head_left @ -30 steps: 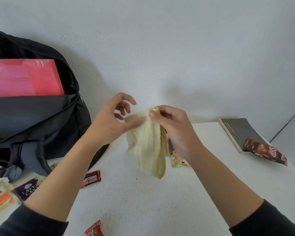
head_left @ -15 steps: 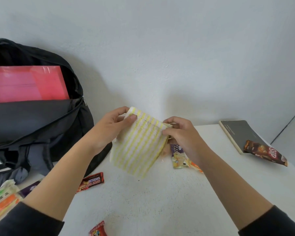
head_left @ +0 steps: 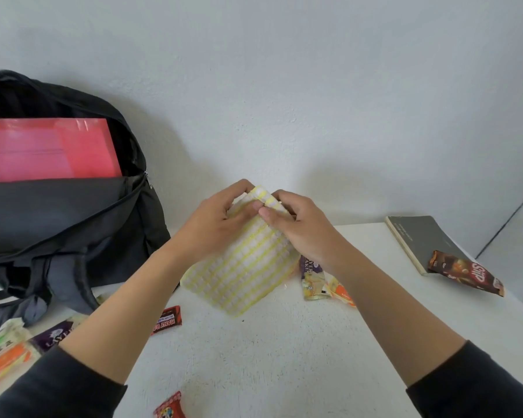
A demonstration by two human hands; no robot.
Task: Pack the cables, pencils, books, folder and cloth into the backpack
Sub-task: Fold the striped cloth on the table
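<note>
Table [head_left: 284, 357]: white, with wrappers [head_left: 166, 319] scattered toward seven o'clock.
Backpack [head_left: 58, 224]: black, unzipped, at ten o'clock from the cloth, against the wall.
Folder [head_left: 43, 149]: pink, standing in the backpack's open compartment.
Cloth [head_left: 242, 273]: yellow-and-white check, held up over mid-table, its loose corner hanging toward six o'clock.
Book [head_left: 420, 236]: grey, lying flat at three o'clock, with a brown snack packet [head_left: 465, 273] on its near corner.
Left hand [head_left: 215, 224]: fingers curled, pinching the cloth's top edge.
Right hand [head_left: 302, 227]: thumb and fingers pinching the same edge, just beside the left hand.

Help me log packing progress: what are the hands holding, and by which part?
The yellow-striped cloth; the left hand and right hand both pinch its top edge.
</note>
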